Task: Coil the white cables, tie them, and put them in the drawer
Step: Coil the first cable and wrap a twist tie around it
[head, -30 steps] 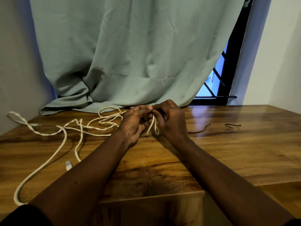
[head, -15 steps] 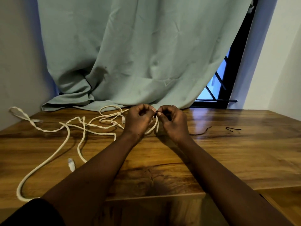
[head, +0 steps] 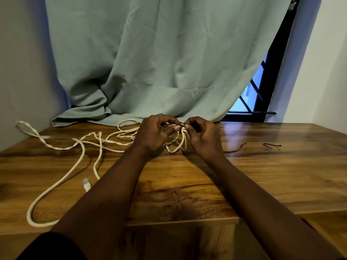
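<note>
1. Centre frame: the left hand (head: 155, 135) and right hand (head: 204, 139), fingers curled, pinch the top of a small looped bundle of thin white cable (head: 175, 147).
2. A dark bit between the fingertips may be a tie.
3. A thicker white cable (head: 56, 186) sprawls at left on the glossy wood-grain surface (head: 262, 184).

A wooden table (head: 262, 175) with bold dark grain fills the lower half of the frame, and its polished top reflects pale light right of centre. Behind it a pale green curtain (head: 169, 62) hangs across the upper middle, its hem bunched on the table's far edge at the left. At the upper right the curtain leaves part of a black-framed window (head: 272, 72) uncovered, with dark bars (head: 246, 106) against blue daylight. A plain left wall (head: 22, 72) and right wall (head: 330, 62) flank the scene.
</note>
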